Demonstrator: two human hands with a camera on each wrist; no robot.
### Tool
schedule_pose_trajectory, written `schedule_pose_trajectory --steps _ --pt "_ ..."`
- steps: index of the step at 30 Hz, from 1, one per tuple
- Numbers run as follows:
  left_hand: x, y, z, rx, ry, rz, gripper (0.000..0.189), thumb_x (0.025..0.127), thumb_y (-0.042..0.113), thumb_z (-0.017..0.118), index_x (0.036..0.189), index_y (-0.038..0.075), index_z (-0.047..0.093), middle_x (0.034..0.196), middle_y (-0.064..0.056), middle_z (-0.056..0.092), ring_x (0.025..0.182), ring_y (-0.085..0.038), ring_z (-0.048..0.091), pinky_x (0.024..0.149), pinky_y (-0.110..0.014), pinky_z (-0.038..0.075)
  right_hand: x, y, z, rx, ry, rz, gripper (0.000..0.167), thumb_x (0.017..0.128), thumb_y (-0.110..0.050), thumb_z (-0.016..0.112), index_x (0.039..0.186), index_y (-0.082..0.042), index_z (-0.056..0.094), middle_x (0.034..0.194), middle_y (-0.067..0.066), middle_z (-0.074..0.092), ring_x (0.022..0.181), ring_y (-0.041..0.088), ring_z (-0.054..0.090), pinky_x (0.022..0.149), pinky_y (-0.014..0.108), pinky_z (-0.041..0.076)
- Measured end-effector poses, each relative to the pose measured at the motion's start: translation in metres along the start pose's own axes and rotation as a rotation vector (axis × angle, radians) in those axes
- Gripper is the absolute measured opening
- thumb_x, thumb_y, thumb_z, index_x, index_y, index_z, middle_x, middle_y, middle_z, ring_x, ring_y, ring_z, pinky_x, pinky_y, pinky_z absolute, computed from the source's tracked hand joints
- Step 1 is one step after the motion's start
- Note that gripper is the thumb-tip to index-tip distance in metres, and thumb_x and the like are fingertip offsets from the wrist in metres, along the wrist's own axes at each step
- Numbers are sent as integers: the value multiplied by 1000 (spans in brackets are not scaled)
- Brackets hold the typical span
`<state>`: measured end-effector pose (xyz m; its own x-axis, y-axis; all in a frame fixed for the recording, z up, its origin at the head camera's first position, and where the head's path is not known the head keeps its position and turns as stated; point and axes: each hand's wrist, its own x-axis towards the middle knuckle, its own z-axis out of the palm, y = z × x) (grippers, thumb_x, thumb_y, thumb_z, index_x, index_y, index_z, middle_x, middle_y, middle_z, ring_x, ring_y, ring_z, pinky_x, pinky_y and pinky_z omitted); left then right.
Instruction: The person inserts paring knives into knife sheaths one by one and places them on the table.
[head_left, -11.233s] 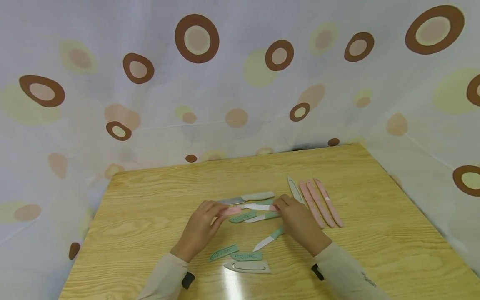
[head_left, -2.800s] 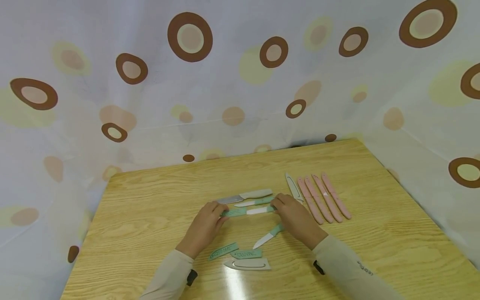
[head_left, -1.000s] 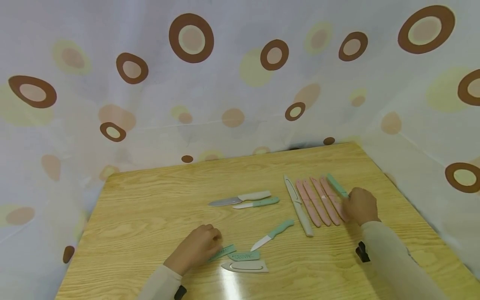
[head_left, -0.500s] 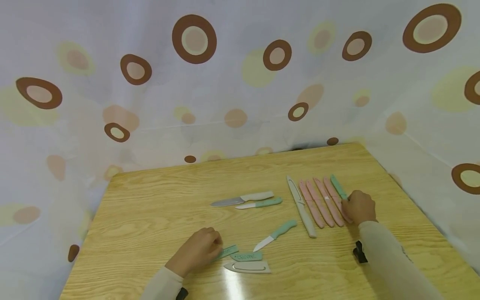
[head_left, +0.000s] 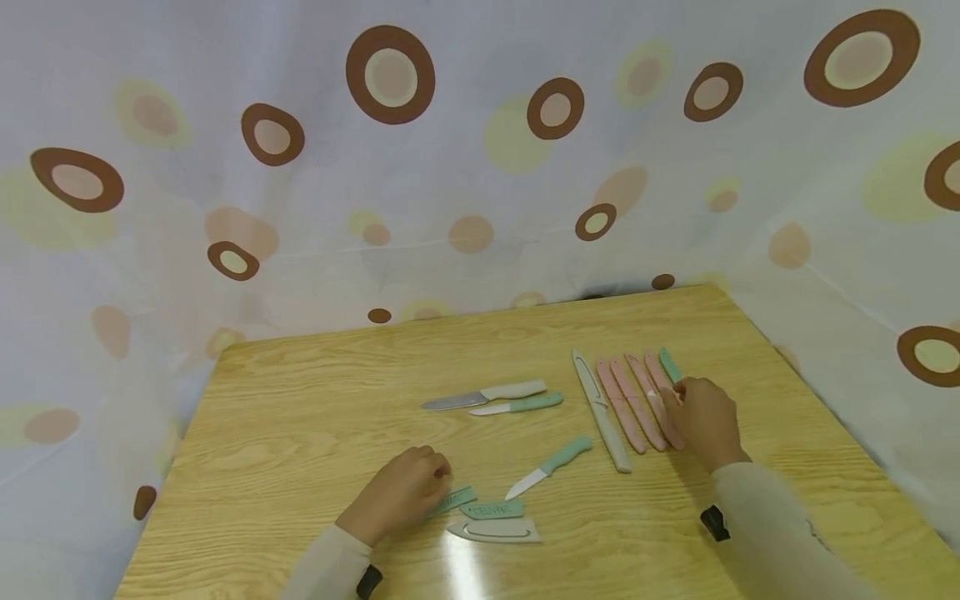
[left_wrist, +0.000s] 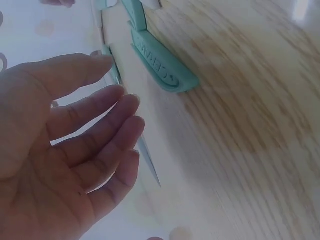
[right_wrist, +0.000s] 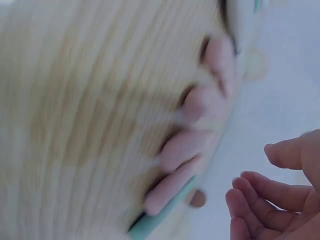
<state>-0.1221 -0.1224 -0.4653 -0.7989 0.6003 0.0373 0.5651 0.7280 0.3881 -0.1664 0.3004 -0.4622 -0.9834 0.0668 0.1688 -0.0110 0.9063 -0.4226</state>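
My right hand (head_left: 708, 421) is just off a sheathed green knife (head_left: 669, 364) at the right end of a row of knives. In the right wrist view its thumb and fingers stand apart with nothing between them, and the green knife (right_wrist: 150, 222) lies against the pink ones. My left hand (head_left: 401, 493), fingers loosely bent and holding nothing, hovers by two green sheaths (head_left: 491, 509), partly hiding one. That lettered sheath (left_wrist: 165, 65) lies beyond the fingertips in the left wrist view. A bare green-handled knife (head_left: 566, 454) lies between the hands.
Several sheathed pink knives (head_left: 637, 408) and a sheathed white knife (head_left: 600, 408) complete the row. Farther back lie a white-handled knife (head_left: 513, 389) and another green-handled knife (head_left: 536, 402), blades bare and pointing left. A white sheath (head_left: 498, 530) lies near the front of the wooden table (head_left: 300, 400).
A fourth pink knife joined the row, then a green knife went into its sheath and was laid at the right end. My right hand has just let go; my left hand moved down to the sheaths.
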Motion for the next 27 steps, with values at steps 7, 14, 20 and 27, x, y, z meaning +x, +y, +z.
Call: schedule_pose_trajectory --steps 7,14,20,27 --pt "-1 4 1 -4 -61 -12 23 79 14 78 96 3 68 88 -2 63 79 -13 57 72 -25 52 -27 -40 8 46 -13 -138 28 91 -14 64 98 14 66 86 25 66 72 34 65 60 44 56" --pt "-2 4 6 -28 -102 -57 23 76 18 81 88 6 65 81 1 58 70 -7 47 65 -22 48 -53 -64 19 93 -52 -204 20 87 -10 69 97 7 68 84 13 66 74 24 62 65 40 55" --pt "-2 4 9 -29 -98 -68 17 79 15 78 86 5 66 80 2 58 69 -7 49 63 -21 47 -64 -72 30 78 -74 -229 15 86 -10 70 94 4 70 82 9 65 74 21 62 66 36 56" --pt "-1 4 9 -31 -98 -73 16 80 15 77 86 6 66 79 2 57 70 -8 48 62 -22 46 -65 -73 39 49 -26 -295 15 83 -6 73 95 3 69 78 4 63 69 13 58 61 28 53"
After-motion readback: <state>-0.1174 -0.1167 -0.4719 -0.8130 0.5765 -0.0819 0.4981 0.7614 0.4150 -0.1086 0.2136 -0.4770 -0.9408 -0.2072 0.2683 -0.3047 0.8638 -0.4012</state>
